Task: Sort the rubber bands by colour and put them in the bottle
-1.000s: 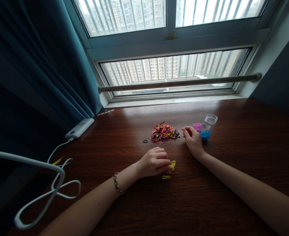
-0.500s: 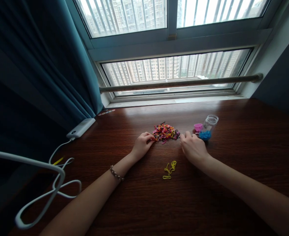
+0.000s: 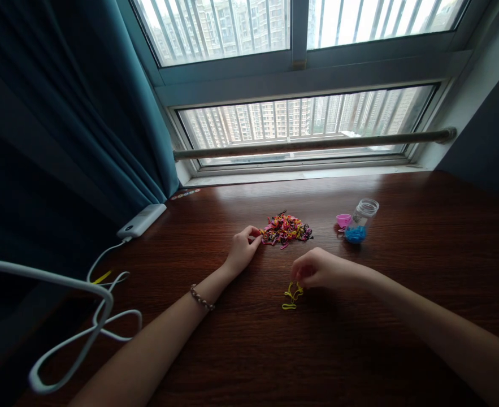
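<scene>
A heap of small rubber bands (image 3: pixel 286 229) in pink, orange, yellow and black lies on the dark wooden table (image 3: pixel 232 350). At the heap's left edge, my left hand (image 3: pixel 243 249) pinches rubber bands between thumb and fingertips. Nearer to me is a small group of yellow rubber bands (image 3: pixel 293 294), one lying a little apart at the front. My right hand (image 3: pixel 319 268) is over the far end of this group, its fingers closed at a yellow band. The fingertips partly cover the bands there.
Behind my right hand, a clear open jar (image 3: pixel 367 210) holds blue rubber bands (image 3: pixel 355 234). A small pink cup (image 3: pixel 343 220) is beside it. At the left are a white power bank (image 3: pixel 141 220), a looped white cable (image 3: pixel 105 305) and a blue curtain (image 3: pixel 147 135).
My right hand has come back from the heap's right edge toward me, to the yellow bands. My left hand has shifted slightly left and stays at the heap.
</scene>
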Action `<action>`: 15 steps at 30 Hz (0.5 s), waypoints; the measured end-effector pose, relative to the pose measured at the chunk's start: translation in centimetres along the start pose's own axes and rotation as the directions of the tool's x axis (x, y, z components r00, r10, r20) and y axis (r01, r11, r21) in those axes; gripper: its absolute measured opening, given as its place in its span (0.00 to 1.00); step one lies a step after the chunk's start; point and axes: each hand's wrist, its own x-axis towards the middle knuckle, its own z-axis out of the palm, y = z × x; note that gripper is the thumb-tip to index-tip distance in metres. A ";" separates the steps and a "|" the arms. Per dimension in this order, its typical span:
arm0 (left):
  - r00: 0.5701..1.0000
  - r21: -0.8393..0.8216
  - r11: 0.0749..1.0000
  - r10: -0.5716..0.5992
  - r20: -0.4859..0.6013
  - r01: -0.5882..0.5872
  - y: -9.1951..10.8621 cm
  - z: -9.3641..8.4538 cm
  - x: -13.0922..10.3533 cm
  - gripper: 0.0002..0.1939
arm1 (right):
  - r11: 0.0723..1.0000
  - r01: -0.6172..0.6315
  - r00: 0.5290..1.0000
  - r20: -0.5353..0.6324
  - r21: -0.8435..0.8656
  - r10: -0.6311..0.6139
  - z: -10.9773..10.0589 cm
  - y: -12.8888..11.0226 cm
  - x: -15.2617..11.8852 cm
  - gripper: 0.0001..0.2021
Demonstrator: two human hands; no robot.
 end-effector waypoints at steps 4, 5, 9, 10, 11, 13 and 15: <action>0.999 -0.057 0.998 -0.017 -0.033 0.015 -0.4 0.0 0.1 0.06 | 0.994 0.045 0.998 0.039 0.098 -0.049 -0.2 0.2 0.1 0.08; 0.999 -0.069 0.997 -0.019 -0.036 0.016 -0.5 0.1 0.1 0.06 | 0.993 0.048 0.998 0.021 0.103 -0.051 -0.2 0.3 0.2 0.08; 0.999 -0.103 0.994 -0.027 -0.038 0.023 -0.6 0.1 0.2 0.07 | 0.991 0.048 0.989 -0.143 0.123 -0.030 -0.1 1.2 0.7 0.09; 0.999 -0.105 0.994 -0.031 -0.036 0.027 -0.6 0.0 0.2 0.07 | 0.992 0.048 0.981 -0.191 0.114 -0.026 0.0 1.4 0.8 0.09; 0.999 -0.106 0.994 -0.033 -0.033 0.030 -0.6 0.0 0.2 0.08 | 0.995 0.051 0.970 -0.240 0.087 -0.029 0.2 1.6 1.0 0.09; 0.999 -0.100 0.994 -0.034 -0.030 0.031 -0.7 0.0 0.2 0.09 | 0.998 0.062 0.936 -0.346 -0.015 -0.063 0.4 2.2 1.2 0.09; 0.999 -0.093 0.995 -0.032 -0.035 0.028 -0.7 0.0 0.2 0.09 | 0.989 0.063 0.879 -0.461 -0.134 -0.118 0.5 2.7 1.3 0.08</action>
